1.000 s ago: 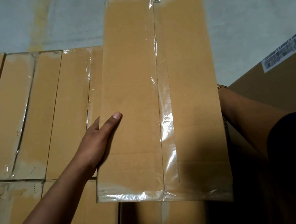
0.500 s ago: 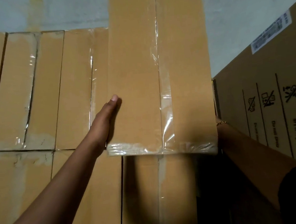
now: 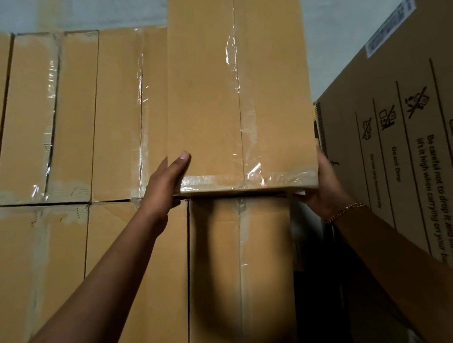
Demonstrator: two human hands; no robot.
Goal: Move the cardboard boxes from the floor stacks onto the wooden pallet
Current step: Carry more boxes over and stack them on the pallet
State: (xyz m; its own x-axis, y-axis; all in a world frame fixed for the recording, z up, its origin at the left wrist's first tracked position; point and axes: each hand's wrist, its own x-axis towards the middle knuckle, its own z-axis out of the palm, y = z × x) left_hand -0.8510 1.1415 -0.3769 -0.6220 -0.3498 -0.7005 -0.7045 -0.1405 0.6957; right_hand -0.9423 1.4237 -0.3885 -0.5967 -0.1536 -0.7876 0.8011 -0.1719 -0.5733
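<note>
the left hand (image 3: 165,183) grips the taped box (image 3: 205,98) at its left edge. the right hand (image 3: 326,191) clasps its lower right corner.

Left arm: bare, stretched up from lower left.
Left hand (image 3: 165,183): grips the cardboard box (image 3: 205,106) at its lower left corner, thumb flat on its face.
Right arm: bare, raised, bracelet (image 3: 344,211) at wrist.
Right hand (image 3: 324,189): cups the lower right corner from beneath.
</note>
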